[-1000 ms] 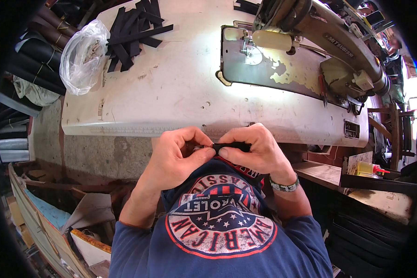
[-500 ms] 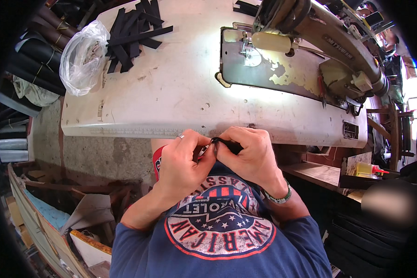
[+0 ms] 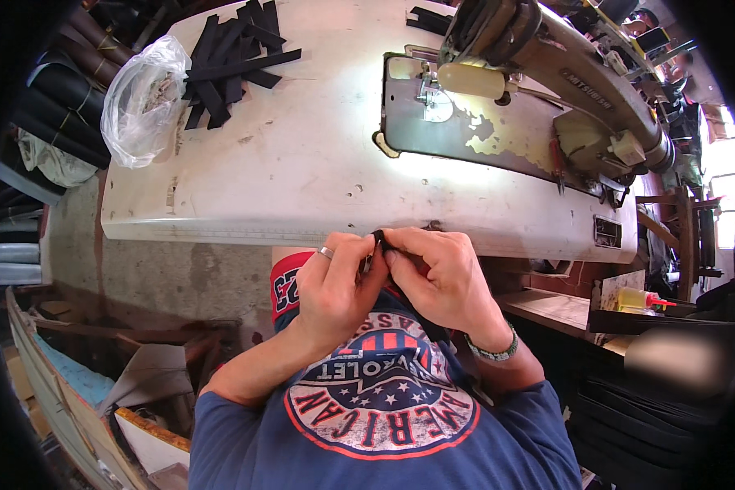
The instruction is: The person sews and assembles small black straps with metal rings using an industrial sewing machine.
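Close together at the table's front edge, both my hands pinch a small piece of black strip point(image 3: 379, 238), probably fabric. My left hand point(image 3: 335, 286), with a ring on one finger, is closed on its left side. On the other side, my right hand point(image 3: 441, 273) grips it between thumb and bent fingers. A small shiny bit shows between my left fingers, too covered to name. Most of the strip is hidden by my fingers. Similar black strips point(image 3: 220, 69) lie in a loose pile on the white table point(image 3: 278, 175), far left.
A sewing machine point(image 3: 588, 86) stands on the table's right side, its needle area lit. Beside the strip pile sits a clear plastic bag point(image 3: 145, 106). Dark rolls point(image 3: 69, 102) lean at the far left. A small bottle with a red tip point(image 3: 637, 300) stands at right.
My hands have drawn closer together, and less of the black strip shows between them. The shiny bit is now more covered. The whole view has shifted slightly.
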`<act>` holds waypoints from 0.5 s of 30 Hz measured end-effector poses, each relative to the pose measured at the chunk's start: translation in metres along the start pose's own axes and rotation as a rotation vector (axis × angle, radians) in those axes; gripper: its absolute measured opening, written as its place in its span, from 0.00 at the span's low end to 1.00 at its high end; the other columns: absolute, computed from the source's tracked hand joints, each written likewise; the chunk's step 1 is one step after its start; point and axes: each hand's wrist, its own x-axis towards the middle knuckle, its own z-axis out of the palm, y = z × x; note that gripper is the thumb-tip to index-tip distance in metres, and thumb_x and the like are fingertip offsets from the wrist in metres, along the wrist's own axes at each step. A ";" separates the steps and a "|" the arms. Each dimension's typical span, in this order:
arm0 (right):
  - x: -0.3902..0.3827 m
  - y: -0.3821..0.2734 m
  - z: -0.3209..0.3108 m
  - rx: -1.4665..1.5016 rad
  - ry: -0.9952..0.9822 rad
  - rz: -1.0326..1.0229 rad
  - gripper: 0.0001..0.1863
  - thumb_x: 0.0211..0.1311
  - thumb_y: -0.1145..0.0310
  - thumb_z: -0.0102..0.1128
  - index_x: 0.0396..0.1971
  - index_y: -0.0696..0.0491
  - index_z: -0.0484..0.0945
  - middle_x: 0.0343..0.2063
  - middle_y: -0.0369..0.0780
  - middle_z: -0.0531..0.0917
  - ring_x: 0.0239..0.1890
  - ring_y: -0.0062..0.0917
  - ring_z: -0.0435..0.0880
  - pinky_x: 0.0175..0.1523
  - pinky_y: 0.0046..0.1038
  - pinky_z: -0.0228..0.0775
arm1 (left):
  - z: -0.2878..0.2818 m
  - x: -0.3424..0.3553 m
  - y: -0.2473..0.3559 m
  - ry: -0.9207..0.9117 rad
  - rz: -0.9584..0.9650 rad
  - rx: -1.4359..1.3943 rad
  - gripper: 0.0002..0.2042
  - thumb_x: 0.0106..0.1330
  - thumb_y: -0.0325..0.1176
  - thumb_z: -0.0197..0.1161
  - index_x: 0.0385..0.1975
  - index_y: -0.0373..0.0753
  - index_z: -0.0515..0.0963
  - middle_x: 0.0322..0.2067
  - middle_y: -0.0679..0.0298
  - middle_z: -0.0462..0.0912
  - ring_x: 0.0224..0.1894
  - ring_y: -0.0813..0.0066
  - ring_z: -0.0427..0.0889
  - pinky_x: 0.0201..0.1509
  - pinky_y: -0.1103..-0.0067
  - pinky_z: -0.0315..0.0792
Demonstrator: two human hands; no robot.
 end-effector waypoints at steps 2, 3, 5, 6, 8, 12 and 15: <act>0.001 0.003 -0.002 -0.015 0.015 -0.028 0.08 0.57 0.80 0.59 0.37 0.64 0.80 0.23 0.50 0.82 0.26 0.45 0.84 0.32 0.36 0.74 | 0.002 0.000 0.001 0.010 0.008 -0.008 0.11 0.56 0.17 0.69 0.37 0.31 0.77 0.27 0.56 0.79 0.20 0.66 0.78 0.21 0.75 0.72; 0.001 0.007 -0.001 -0.018 0.013 -0.029 0.08 0.57 0.80 0.59 0.37 0.64 0.80 0.23 0.50 0.82 0.26 0.45 0.84 0.32 0.36 0.74 | 0.003 0.000 0.002 0.017 0.017 -0.013 0.12 0.56 0.16 0.68 0.38 0.30 0.77 0.28 0.55 0.80 0.21 0.65 0.78 0.22 0.75 0.73; 0.001 0.013 0.000 -0.005 0.024 -0.056 0.08 0.58 0.80 0.59 0.38 0.64 0.80 0.25 0.51 0.83 0.28 0.46 0.84 0.33 0.36 0.75 | 0.004 -0.002 0.000 0.015 -0.023 -0.029 0.12 0.56 0.17 0.69 0.39 0.32 0.78 0.31 0.56 0.82 0.23 0.68 0.80 0.26 0.77 0.74; 0.002 0.013 -0.001 -0.007 0.024 -0.056 0.08 0.58 0.80 0.59 0.38 0.64 0.80 0.25 0.51 0.83 0.28 0.46 0.84 0.33 0.36 0.75 | 0.004 -0.003 -0.001 0.010 -0.062 -0.042 0.12 0.56 0.17 0.70 0.39 0.33 0.80 0.33 0.58 0.84 0.25 0.71 0.82 0.29 0.80 0.76; 0.001 0.014 -0.001 0.007 -0.005 -0.063 0.09 0.58 0.79 0.60 0.39 0.63 0.81 0.27 0.50 0.83 0.29 0.46 0.84 0.34 0.37 0.75 | -0.001 -0.001 0.005 -0.030 -0.100 -0.084 0.12 0.56 0.17 0.69 0.39 0.33 0.80 0.33 0.57 0.84 0.27 0.69 0.83 0.31 0.79 0.77; 0.002 0.019 -0.004 -0.070 -0.004 -0.147 0.09 0.59 0.78 0.60 0.39 0.62 0.80 0.27 0.49 0.83 0.29 0.45 0.84 0.33 0.39 0.75 | -0.009 0.004 0.012 -0.116 -0.240 -0.224 0.13 0.55 0.15 0.67 0.40 0.31 0.80 0.34 0.55 0.84 0.29 0.68 0.84 0.34 0.79 0.77; 0.001 0.020 -0.004 -0.127 -0.028 -0.163 0.08 0.60 0.77 0.60 0.39 0.60 0.78 0.26 0.47 0.81 0.28 0.45 0.83 0.32 0.39 0.75 | -0.016 0.012 0.011 -0.183 -0.256 -0.250 0.12 0.54 0.15 0.67 0.39 0.30 0.80 0.33 0.56 0.84 0.29 0.69 0.84 0.33 0.80 0.76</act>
